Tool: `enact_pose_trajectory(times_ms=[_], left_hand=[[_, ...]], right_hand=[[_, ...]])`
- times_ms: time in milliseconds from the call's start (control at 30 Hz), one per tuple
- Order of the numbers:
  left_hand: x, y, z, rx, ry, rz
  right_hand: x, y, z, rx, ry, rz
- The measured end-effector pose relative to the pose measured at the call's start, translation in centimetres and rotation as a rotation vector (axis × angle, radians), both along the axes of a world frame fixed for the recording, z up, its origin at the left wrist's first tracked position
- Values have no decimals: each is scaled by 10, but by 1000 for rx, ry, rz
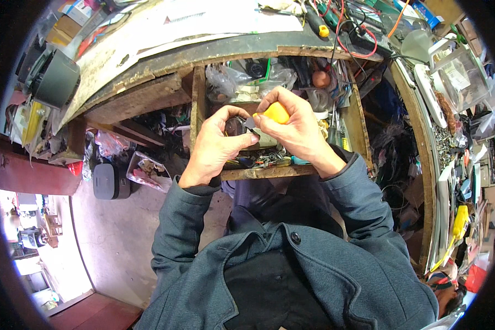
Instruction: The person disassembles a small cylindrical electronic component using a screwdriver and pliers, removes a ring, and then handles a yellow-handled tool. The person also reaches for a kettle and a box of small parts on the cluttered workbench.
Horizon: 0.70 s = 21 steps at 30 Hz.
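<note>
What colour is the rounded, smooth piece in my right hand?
The rounded, smooth piece in your right hand is orange-yellow, best seen in the head view.

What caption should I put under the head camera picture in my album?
Over an open, cluttered drawer, the left hand holds a dark piece, the right hand a yellow object.

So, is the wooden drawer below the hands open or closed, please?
Open. The drawer is pulled out from under the tabletop: its front board stands clear of the tabletop's edge, and plastic bags show inside.
</note>
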<state>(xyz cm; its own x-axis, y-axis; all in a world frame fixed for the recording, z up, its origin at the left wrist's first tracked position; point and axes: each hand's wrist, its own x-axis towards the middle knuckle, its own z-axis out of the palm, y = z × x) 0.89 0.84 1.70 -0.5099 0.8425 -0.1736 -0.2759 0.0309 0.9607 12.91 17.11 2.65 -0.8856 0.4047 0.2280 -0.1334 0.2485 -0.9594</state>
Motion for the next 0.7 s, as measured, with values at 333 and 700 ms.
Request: enact_pose_trajectory(times_ms=[333, 700], left_hand=[[-1, -3, -4, 2, -22, -14], [2, -4, 3, 37, -29, -19]], right_hand=[[-2, 3, -6, -69, 12, 31], [-1, 5, -6, -69, 9, 41]])
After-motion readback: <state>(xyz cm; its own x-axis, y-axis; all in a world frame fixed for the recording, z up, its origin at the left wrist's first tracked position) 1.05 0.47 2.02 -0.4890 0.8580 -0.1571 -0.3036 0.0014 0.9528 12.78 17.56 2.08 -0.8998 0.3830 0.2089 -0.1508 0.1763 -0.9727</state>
